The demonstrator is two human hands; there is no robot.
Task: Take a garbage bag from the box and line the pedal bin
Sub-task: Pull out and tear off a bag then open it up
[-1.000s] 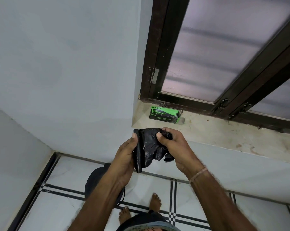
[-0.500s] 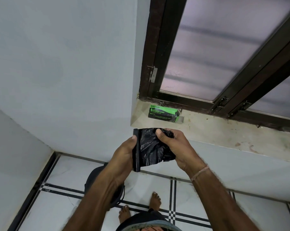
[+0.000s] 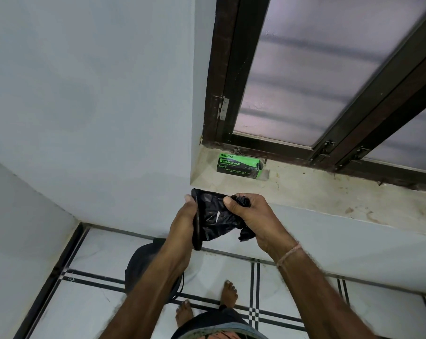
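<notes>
- Since a second ago the garbage bag point(image 3: 213, 217) has spread a little wider between the hands, its folded edge now longer: unfolding is under way.
- The left hand point(image 3: 182, 221) pinches that folded edge; the right hand point(image 3: 250, 214) is closed on the crumpled part.
- The box point(image 3: 239, 165) lies on the window ledge point(image 3: 329, 194) beyond the bag.
- The pedal bin point(image 3: 143, 265) stands on the floor below the bag, unlined; opening the bag's mouth likely comes next.
</notes>
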